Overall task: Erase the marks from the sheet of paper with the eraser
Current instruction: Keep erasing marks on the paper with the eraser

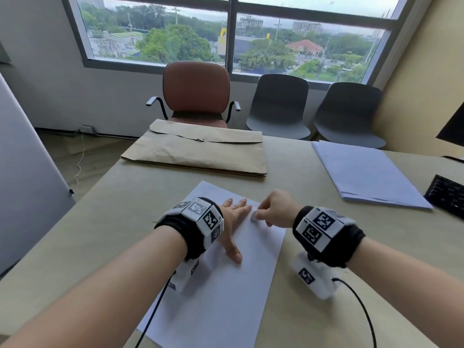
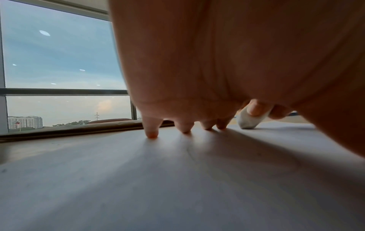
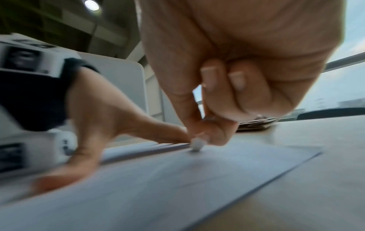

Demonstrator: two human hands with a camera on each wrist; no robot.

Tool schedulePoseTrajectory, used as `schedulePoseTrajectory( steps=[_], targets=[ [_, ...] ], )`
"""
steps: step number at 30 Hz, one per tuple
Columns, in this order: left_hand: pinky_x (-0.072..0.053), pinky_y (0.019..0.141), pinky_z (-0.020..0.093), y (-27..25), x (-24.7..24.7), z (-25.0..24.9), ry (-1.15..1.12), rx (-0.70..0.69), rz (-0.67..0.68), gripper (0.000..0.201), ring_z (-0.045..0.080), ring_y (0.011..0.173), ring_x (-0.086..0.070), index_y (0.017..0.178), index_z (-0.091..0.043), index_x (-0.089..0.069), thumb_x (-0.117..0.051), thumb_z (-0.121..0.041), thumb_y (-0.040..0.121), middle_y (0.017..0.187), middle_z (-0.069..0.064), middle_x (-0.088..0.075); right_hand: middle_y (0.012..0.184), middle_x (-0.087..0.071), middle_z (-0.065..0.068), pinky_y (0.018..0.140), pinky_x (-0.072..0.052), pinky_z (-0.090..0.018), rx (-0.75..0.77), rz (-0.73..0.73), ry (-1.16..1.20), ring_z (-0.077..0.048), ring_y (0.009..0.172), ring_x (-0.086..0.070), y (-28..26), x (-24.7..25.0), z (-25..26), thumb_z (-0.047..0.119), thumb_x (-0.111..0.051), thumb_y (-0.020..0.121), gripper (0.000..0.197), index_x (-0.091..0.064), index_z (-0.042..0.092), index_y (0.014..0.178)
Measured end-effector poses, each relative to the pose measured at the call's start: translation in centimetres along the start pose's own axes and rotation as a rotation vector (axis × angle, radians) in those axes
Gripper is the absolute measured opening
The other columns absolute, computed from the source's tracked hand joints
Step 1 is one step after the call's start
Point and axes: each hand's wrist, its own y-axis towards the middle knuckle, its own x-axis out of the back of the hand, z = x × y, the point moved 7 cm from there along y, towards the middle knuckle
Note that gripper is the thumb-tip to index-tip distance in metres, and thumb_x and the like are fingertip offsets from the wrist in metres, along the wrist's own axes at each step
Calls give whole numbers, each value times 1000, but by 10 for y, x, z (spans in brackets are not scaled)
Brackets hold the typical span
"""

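Observation:
A white sheet of paper (image 1: pixel 226 285) lies on the beige table in front of me. My left hand (image 1: pixel 232 222) lies flat on the sheet's upper part, fingers spread and straight, holding it down; from the left wrist view its fingertips (image 2: pixel 152 132) touch the paper (image 2: pixel 177 179). My right hand (image 1: pixel 273 209) pinches a small white eraser (image 1: pixel 254 217) between thumb and fingers, its tip against the paper just right of my left fingers. The eraser (image 3: pixel 196 144) touches the sheet (image 3: pixel 177 187) in the right wrist view, and it shows again as the eraser (image 2: pixel 248 121) in the left wrist view. No marks are readable.
A brown envelope (image 1: pixel 198 149) lies at the table's far side. A stack of white papers (image 1: pixel 369 172) sits at right, with a black keyboard (image 1: pixel 449 194) beyond it. A brown chair (image 1: pixel 195 91) and two grey chairs (image 1: pixel 278 104) stand behind the table.

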Motion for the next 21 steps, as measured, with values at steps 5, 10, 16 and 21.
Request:
schedulePoseTrajectory(
  steps=[5, 10, 16, 21],
  targets=[
    [1, 116, 49, 2, -1, 2, 19, 8, 21, 126, 18, 144, 19, 147, -24, 19, -76, -51, 69, 156, -8, 23, 39, -49, 9, 40, -31, -9, 84, 183, 0, 0, 33, -44, -17, -25, 13, 22, -60, 83, 39, -51, 20, 45],
    [2, 116, 49, 0, 0, 1, -9, 7, 7, 126, 17, 144, 18, 148, -26, 18, -77, -49, 69, 156, -9, 20, 52, -55, 1, 48, -37, -19, 6, 5, -21, -8, 48, -48, 3, -1, 3, 19, -58, 83, 33, -56, 16, 50],
    [0, 116, 49, 1, -1, 1, 16, 16, 31, 126, 18, 144, 19, 148, -24, 20, -76, -51, 69, 155, -9, 23, 49, -51, 7, 44, -35, -12, 83, 134, -24, -1, 39, -47, -12, -16, 11, 22, -60, 83, 24, -68, 5, 67],
    [1, 117, 52, -2, -1, 0, 4, 27, 29, 125, 18, 144, 19, 147, -26, 19, -76, -50, 70, 155, -11, 22, 49, -42, -1, 51, -34, -26, 40, -19, -64, -15, 51, -40, -8, -6, 6, 19, -56, 83, 35, -54, 12, 49]
  ],
)
